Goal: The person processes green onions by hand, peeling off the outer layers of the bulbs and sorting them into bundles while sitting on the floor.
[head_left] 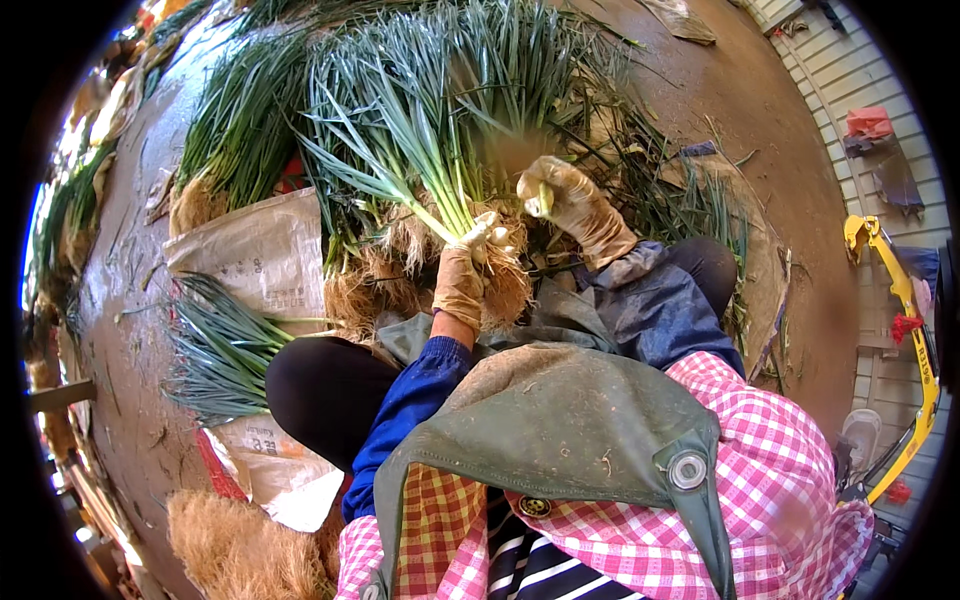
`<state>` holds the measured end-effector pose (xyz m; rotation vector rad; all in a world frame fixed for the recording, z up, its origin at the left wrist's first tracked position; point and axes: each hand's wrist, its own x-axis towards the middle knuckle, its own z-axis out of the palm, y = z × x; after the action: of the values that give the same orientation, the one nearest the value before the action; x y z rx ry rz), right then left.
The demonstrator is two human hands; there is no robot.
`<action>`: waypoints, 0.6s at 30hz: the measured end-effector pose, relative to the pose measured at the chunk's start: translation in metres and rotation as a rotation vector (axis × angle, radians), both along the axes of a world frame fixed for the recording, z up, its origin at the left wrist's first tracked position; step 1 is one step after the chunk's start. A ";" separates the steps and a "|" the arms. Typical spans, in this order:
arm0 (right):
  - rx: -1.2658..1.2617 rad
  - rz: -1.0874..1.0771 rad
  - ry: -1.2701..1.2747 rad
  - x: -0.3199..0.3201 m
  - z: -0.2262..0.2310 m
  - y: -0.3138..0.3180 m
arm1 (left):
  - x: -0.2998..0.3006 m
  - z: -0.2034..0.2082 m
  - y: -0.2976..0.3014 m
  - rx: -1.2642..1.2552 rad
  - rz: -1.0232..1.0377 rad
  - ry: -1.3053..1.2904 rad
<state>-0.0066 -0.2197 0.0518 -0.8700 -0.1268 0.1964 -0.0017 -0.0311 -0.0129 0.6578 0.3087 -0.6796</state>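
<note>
My left hand [460, 285], in a dirt-stained pale glove, is closed around the white lower stems of a few green onions [452, 200]. Their leaves fan up and away, while brown roots hang beside the glove. To the right, my right hand [580, 210] wears a similar glove and is closed in a pinch. A yellow-green scrap of leaf [545, 199] shows at its fingers, apart from the held stems. Right behind both hands lies a big heap of green onions [430, 75], roots toward me.
Another green onion bundle [245, 120] lies far left. A smaller bunch [225, 345] rests on printed sacking [270, 250] beside my left knee. Trimmed roots [240, 545] pile up at lower left. Loose leaves [690, 205] litter the right side. A yellow curved metal bar [915, 330] stands far right.
</note>
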 end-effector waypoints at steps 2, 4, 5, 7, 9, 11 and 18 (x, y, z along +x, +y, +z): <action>-0.123 -0.121 0.042 -0.006 0.008 -0.014 | 0.001 0.014 0.001 -0.009 -0.017 0.050; -0.356 -0.211 0.106 -0.009 -0.003 -0.028 | -0.002 0.013 -0.001 -0.034 -0.023 0.046; -0.430 -0.183 0.161 -0.003 -0.008 -0.027 | -0.002 0.008 0.001 -0.040 -0.014 0.044; -0.385 -0.093 0.173 0.002 -0.018 -0.008 | 0.001 -0.005 0.005 0.086 -0.032 0.002; -0.167 -0.091 0.232 0.009 -0.056 -0.007 | 0.000 -0.007 -0.001 0.260 -0.172 -0.076; -0.067 -0.062 0.331 0.024 -0.069 0.019 | -0.001 -0.017 -0.008 0.146 -0.057 -0.057; -0.564 0.045 0.478 0.042 -0.038 0.043 | -0.004 -0.006 0.003 0.234 -0.121 -0.100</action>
<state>0.0354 -0.1768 0.0141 -1.3545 0.3736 0.4913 -0.0053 -0.0278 -0.0184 0.9367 0.2591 -0.7294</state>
